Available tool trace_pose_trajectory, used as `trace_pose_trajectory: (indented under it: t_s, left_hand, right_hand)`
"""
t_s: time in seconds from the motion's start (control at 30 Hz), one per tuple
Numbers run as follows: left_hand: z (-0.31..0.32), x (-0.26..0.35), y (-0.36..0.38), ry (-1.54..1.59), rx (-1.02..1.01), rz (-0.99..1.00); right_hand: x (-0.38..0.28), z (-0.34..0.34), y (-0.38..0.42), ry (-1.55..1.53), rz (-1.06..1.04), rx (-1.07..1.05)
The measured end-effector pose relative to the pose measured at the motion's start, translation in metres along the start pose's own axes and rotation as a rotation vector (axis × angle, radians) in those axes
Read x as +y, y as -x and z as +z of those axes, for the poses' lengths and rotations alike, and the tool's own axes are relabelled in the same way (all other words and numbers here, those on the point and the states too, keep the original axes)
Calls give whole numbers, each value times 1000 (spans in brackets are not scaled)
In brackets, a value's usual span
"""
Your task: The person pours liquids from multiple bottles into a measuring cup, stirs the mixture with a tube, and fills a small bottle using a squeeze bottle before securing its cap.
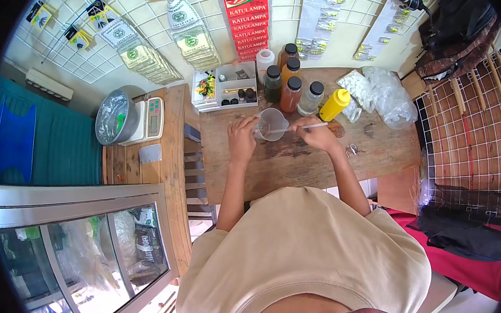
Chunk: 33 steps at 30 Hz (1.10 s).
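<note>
A clear plastic measuring cup point(272, 123) stands on the wooden table in front of me. My left hand point(243, 138) is closed on the cup's left side, where its handle seems to be. My right hand point(315, 135) pinches a thin white stick point(320, 125). The stick points left, and its far end reaches into the cup; its tip is hard to make out. Just beyond my right hand stand a bottle of clear liquid point(311, 99), an orange-red bottle point(291, 96) and a yellow squeeze bottle point(334, 104), which leans.
Several more dark-capped bottles and a white divided box point(223, 88) stand at the back. Plastic bags point(390, 98) lie at the right, and scissors point(352, 149) near my right forearm. On the left bench, a metal bowl point(117, 117) rests on a scale point(152, 118).
</note>
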<state>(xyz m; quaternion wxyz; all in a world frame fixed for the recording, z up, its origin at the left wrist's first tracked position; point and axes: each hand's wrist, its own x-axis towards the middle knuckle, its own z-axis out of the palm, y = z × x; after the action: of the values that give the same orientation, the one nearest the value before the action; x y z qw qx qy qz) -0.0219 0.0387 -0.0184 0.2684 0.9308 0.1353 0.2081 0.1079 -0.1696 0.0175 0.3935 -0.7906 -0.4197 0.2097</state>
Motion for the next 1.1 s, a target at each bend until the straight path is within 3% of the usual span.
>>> trace_pose_trajectory:
  t_s: [0.07,0.17,0.4,0.47,0.5,0.57,0.67,0.8,0.97,1.1]
  left_hand:
    - [1,-1,0,-8,5,0]
    - [-1,-1,0,5,-58,-28]
    - [-1,-1,0,15,-61,-37]
    - [-2,0,0,17,-64,-23]
    - [-2,0,-1,17,-66,-21]
    - [-1,0,0,1,-58,-15]
    - [-3,3,0,5,-59,-19]
    - [-2,0,1,0,-54,-10]
    - [-3,-1,4,-12,-64,15]
    - [-5,1,5,-7,-65,5]
  right_hand:
    - [-6,2,0,178,-52,247]
    - [-1,-3,0,147,-59,72]
    - [-8,2,1,124,-25,225]
    - [-4,2,1,-101,48,25]
    - [-9,2,1,-102,48,27]
    - [-18,2,2,132,-19,254]
    - [-7,0,4,126,-26,94]
    - [-5,6,1,223,-64,256]
    - [-15,-1,4,53,-38,71]
    - [-10,1,1,176,-101,266]
